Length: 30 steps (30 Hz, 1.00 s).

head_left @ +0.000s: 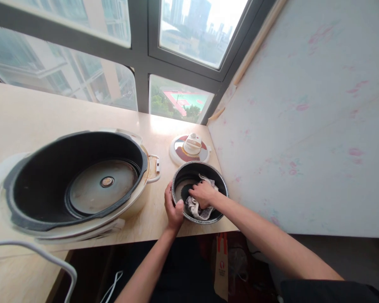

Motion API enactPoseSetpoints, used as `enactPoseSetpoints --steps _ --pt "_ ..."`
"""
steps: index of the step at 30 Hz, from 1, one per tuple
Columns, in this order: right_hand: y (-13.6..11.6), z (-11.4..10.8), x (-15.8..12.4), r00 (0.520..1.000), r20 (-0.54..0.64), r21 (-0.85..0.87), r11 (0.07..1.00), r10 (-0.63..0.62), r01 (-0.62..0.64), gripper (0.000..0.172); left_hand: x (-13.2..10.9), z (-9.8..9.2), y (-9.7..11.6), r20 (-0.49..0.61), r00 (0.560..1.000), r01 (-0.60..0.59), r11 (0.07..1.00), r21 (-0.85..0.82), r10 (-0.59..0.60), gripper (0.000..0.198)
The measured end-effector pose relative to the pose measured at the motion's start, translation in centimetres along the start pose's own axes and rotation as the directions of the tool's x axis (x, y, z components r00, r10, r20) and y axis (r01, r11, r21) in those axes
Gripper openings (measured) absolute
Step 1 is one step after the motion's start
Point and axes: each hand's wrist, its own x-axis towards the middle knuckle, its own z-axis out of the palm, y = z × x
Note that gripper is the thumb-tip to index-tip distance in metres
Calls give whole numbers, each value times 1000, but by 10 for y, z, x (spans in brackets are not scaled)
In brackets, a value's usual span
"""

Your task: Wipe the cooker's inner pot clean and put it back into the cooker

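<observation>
A dark inner cooker pot (221,179) stands near the front edge of the counter, its inside facing up. My left hand (174,210) grips its left rim, thumb over the edge and fingers along the outer wall. Inside the pot, my right hand (204,193) is closed on a crumpled, grey-and-white patterned cloth (196,209), pressed against the inside. Part of the cloth shows beyond the fingers, and the fingertips are partly hidden. Just behind the pot lies a round white cooker lid (192,149) with a knob on top.
To the left stands the open cooker body (139,202), a heating plate (104,185) at its bottom. A grey cord (47,254) curves at lower left. Windows rise behind the counter (158,126); a flowered wall panel (303,126) borders the right. A paper bag (221,269) sits below.
</observation>
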Motion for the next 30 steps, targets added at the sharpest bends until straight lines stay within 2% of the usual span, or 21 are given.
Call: enactPoseSetpoints --steps 11,14,17,23,26,30 --pt "-1 -9 -9 999 11 66 996 52 -53 55 1 -1 1 -4 1000 15 1000 14 -15 66" --pt "-1 -9 -9 996 17 115 990 84 -85 55 0 -2 1 -11 1000 0 1000 16 1 66" --pt "0 -9 -8 990 51 234 962 134 -142 56 1 -3 3 -5 1000 -23 999 26 23 64" --pt "6 -1 -1 982 89 467 864 166 -189 56 4 -5 4 -1 998 -60 996 59 61 64" --pt "6 2 3 981 99 614 765 168 -193 53 4 -4 3 -5 998 -63 996 66 64 64" --pt "0 -2 9 993 52 791 603 108 -107 36 5 -4 5 0 998 -67 996 60 67 63"
